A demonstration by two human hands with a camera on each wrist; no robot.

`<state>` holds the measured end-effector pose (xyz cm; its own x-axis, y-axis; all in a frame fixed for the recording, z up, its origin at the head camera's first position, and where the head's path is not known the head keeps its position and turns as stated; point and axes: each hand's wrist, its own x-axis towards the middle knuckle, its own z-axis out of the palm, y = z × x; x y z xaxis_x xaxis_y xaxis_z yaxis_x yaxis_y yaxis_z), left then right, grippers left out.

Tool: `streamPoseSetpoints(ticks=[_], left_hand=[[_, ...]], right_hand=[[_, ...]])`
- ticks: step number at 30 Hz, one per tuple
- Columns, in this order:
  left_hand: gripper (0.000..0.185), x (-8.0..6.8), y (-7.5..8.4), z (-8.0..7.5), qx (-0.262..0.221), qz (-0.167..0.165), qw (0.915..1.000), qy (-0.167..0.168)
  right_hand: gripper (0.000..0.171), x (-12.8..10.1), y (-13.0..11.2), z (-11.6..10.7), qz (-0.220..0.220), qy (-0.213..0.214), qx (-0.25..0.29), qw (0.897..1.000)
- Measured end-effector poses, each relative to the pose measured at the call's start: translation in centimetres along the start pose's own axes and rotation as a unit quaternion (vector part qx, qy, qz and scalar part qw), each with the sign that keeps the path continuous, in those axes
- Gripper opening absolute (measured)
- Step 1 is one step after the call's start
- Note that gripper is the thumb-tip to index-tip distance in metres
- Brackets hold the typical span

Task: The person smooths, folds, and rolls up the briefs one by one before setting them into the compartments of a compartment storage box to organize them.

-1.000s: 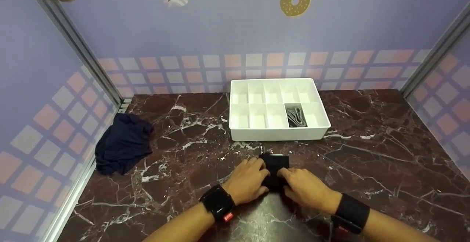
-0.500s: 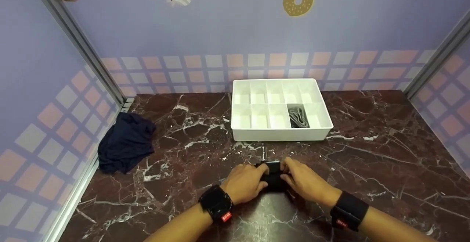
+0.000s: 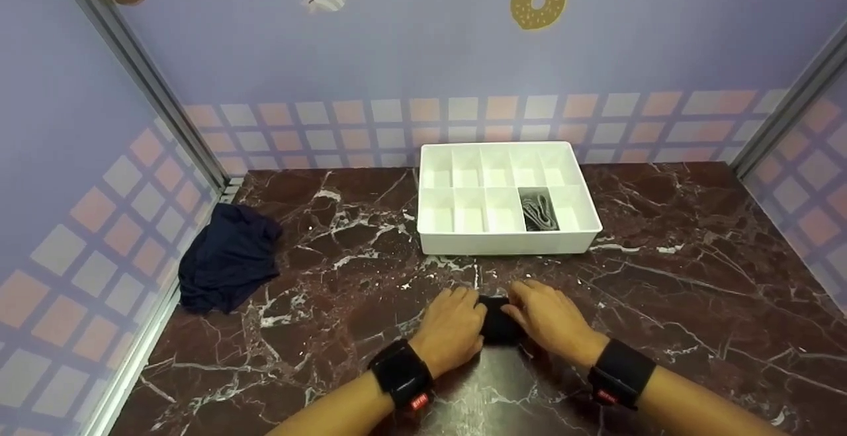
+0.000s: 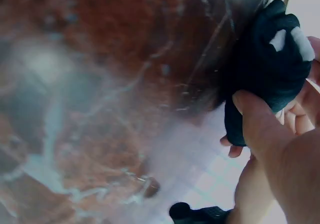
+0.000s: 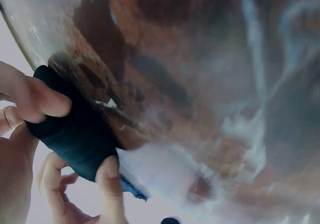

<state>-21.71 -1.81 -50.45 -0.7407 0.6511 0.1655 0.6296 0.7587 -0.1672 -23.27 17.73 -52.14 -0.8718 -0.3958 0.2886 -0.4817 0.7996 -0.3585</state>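
A small rolled black cloth (image 3: pixel 497 320) lies on the dark red marble table (image 3: pixel 695 290), held between both hands. My left hand (image 3: pixel 453 330) grips its left end and my right hand (image 3: pixel 549 320) grips its right end. In the left wrist view the thumb curls over the black cloth (image 4: pixel 265 69). The right wrist view shows fingers and thumb pinching the same roll (image 5: pixel 75 129). Beyond the hands stands a white divided tray (image 3: pixel 506 241), with a grey rolled item (image 3: pixel 537 211) in one front compartment.
A crumpled dark navy garment (image 3: pixel 228 257) lies at the table's left edge by the wall. Patterned walls close the table in on the left, back and right. A metal rail (image 3: pixel 142 350) runs along the left side.
The cloth has been rolled tighter and smaller between the hands. Both hands have moved slightly forward, towards the tray, and closed in around it.
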Motion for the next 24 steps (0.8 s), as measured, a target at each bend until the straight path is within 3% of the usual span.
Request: streamPoseSetpoints(ticks=[4, 7, 10, 16, 20, 24], left_hand=[[0.032, 0.3, -0.9, -0.3, -0.053, -0.011, 0.9983, -0.024], [0.026, 1.0, -1.8, -0.6, -0.103, -0.023, 0.9934, -0.044], [0.025, 1.5, -2.5, -0.8, -0.148, -0.026, 0.9864, -0.066], [0.022, 1.6, -2.7, -0.9, -0.19, -0.03, 0.977, -0.093], [0.04, 1.0, -1.9, -0.7, -0.155, -0.024, 0.9839, -0.086], [0.051, 0.6, -1.3, 0.0, -0.095, -0.004, 0.9938, -0.058]], right_hand=[[0.018, -0.3, -0.4, 0.0, -0.091, 0.052, -0.058, 0.993], [0.033, -0.3, -0.7, 0.3, -0.175, 0.056, -0.069, 0.981], [0.043, -0.1, -0.9, 0.5, -0.213, 0.055, -0.088, 0.971], [0.04, 0.2, -1.1, 0.1, -0.18, 0.004, -0.073, 0.981], [0.037, 0.5, -1.1, -0.6, -0.146, -0.06, -0.024, 0.987], [0.029, 0.8, -0.9, -1.1, -0.125, -0.118, 0.024, 0.985]])
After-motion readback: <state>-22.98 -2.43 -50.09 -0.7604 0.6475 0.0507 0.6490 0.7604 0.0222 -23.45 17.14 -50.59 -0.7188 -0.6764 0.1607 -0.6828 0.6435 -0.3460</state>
